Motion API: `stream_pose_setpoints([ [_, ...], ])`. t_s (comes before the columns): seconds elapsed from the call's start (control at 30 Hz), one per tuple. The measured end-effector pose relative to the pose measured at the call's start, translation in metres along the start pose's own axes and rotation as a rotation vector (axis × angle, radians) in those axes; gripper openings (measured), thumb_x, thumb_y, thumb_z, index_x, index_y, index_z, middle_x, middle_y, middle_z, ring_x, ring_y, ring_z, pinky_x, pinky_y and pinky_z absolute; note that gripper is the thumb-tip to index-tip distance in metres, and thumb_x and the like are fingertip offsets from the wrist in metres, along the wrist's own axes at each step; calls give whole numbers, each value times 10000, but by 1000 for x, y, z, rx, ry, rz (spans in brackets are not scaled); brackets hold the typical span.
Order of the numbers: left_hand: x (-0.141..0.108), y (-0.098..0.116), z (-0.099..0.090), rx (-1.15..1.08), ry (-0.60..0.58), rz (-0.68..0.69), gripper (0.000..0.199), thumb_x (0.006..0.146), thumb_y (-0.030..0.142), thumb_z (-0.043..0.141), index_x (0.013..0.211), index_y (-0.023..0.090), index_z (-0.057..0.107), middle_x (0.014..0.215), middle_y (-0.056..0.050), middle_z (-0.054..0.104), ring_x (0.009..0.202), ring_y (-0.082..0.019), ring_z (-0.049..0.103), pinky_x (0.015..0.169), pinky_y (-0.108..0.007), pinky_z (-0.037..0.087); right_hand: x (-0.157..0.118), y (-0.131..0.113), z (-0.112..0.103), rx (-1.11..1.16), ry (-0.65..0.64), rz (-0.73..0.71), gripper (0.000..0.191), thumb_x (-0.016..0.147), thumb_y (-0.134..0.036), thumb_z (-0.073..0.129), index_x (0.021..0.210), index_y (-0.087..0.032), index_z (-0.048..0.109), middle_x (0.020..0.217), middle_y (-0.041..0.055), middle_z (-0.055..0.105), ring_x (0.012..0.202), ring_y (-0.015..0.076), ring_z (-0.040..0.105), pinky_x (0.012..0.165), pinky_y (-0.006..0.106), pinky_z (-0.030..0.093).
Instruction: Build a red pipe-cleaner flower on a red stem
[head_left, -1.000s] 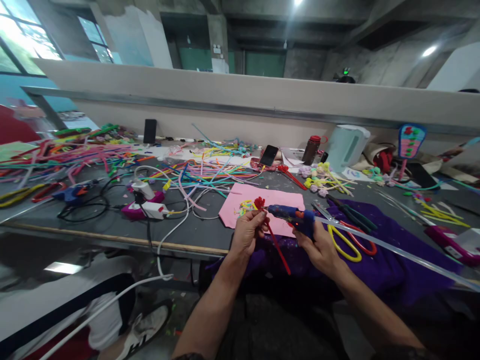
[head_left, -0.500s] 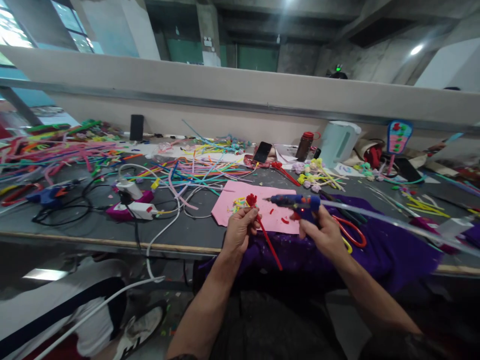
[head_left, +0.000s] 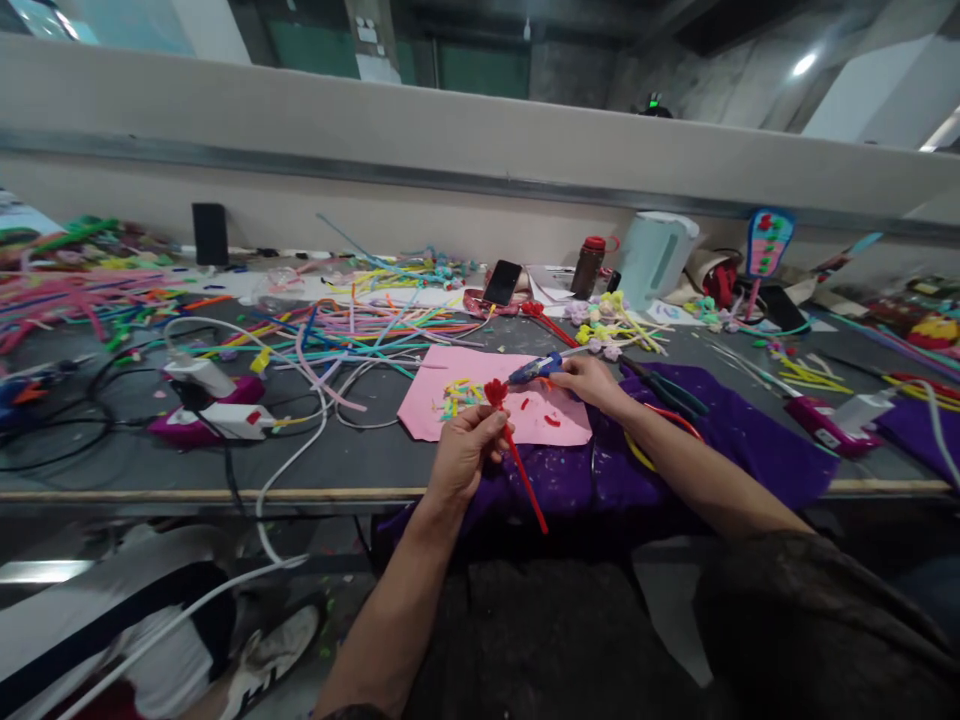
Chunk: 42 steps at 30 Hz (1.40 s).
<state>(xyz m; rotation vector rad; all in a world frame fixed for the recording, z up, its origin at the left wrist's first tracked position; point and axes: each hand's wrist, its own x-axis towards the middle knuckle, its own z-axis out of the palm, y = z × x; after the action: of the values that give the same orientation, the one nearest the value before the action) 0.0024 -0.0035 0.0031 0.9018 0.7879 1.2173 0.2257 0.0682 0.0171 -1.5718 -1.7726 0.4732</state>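
Note:
Between the thumb and fingers of my left hand (head_left: 466, 450) is a red pipe-cleaner flower (head_left: 496, 393), its long red stem slanting down to the right. My right hand (head_left: 592, 383) is wrapped round a blue glue gun (head_left: 536, 368), whose nozzle points left at the flower head. Whether the tip touches the flower I cannot tell. Under both hands lies a pink sheet (head_left: 427, 405) with red scraps and small yellow and green clippings on it. A purple cloth (head_left: 555, 488) hangs over the table edge by my wrists.
Pliers (head_left: 667, 390) lie on the purple cloth, partly under my right forearm. Power strips (head_left: 217, 425) with loose cables are at the left. Behind are pipe cleaners (head_left: 375, 325), a phone (head_left: 502, 283), a bottle (head_left: 589, 268) and a pale kettle (head_left: 656, 260). Someone's shoe (head_left: 274, 655) shows below left.
My right hand has turned and brought the glue gun's nozzle left, close to the flower head. My left hand keeps its hold on the flower. The camera view has shifted.

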Motion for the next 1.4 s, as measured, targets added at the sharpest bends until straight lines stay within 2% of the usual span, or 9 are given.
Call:
stream_pose_setpoints([
  [0.1, 0, -1, 1, 28, -15, -8, 258, 609, 318, 735, 726, 119, 619, 607, -20, 644, 394, -55, 505, 342, -150, 355, -13, -4, -9, -170, 69, -55, 202, 699, -362, 634, 727, -164, 658, 696, 47, 645, 632, 165, 564, 539, 240, 340],
  [0.17, 0, -1, 1, 46, -19, -7, 262, 608, 330, 734, 713, 122, 616, 591, -18, 639, 389, -55, 502, 342, -149, 353, -26, -12, -17, -327, 98, -181, 185, 762, -338, 584, 842, -189, 660, 855, 60, 653, 725, 170, 574, 585, 242, 346],
  [0.3, -1, -1, 2, 68, -36, -8, 249, 621, 326, 728, 690, 121, 605, 591, -19, 636, 391, -50, 498, 343, -142, 350, -52, -24, -20, -431, -169, -355, 142, 802, -315, 554, 820, -224, 662, 846, 25, 663, 718, 148, 589, 575, 225, 344],
  [0.47, -1, 0, 3, 79, -25, -9, 248, 622, 314, 729, 717, 116, 612, 605, -19, 634, 396, -48, 501, 337, -136, 341, -56, -20, -7, -466, -257, -413, 117, 807, -242, 546, 828, -219, 659, 871, 28, 665, 779, 161, 601, 623, 227, 365],
  [0.87, 1, -5, 0, 101, -42, 15, 243, 661, 334, 698, 696, 118, 591, 617, -13, 628, 412, -49, 507, 345, -139, 344, -59, -46, -9, -225, -180, -376, 153, 838, -174, 477, 759, -160, 608, 735, 26, 632, 619, 110, 544, 566, 201, 355],
  [1.03, 1, -5, -1, 136, -63, 6, 258, 661, 352, 695, 688, 120, 586, 601, -5, 621, 416, -51, 506, 356, -143, 355, -58, -37, -7, -370, -210, -319, 116, 794, -271, 571, 821, -176, 632, 815, 38, 645, 673, 129, 569, 594, 209, 363],
  [1.17, 4, -5, 0, 215, -109, -14, 262, 675, 368, 676, 687, 119, 595, 589, -4, 619, 443, -66, 537, 392, -156, 397, -58, -31, -5, -494, -275, -300, 116, 812, -213, 523, 818, -192, 637, 842, 45, 658, 759, 154, 594, 629, 217, 363],
  [1.3, 9, -4, 4, 278, -126, -65, 269, 677, 372, 666, 745, 118, 610, 729, -42, 667, 504, -86, 585, 420, -170, 433, -53, -26, -7, -441, -232, -212, 133, 819, -193, 488, 802, -170, 618, 826, 61, 654, 735, 158, 587, 611, 224, 357],
  [1.4, 9, -4, 6, 324, -132, -88, 265, 674, 359, 667, 748, 109, 619, 688, -44, 659, 497, -87, 581, 427, -168, 436, -53, -21, -12, -378, -182, -178, 144, 835, -209, 461, 797, -152, 588, 787, 64, 633, 682, 143, 572, 582, 222, 362],
])
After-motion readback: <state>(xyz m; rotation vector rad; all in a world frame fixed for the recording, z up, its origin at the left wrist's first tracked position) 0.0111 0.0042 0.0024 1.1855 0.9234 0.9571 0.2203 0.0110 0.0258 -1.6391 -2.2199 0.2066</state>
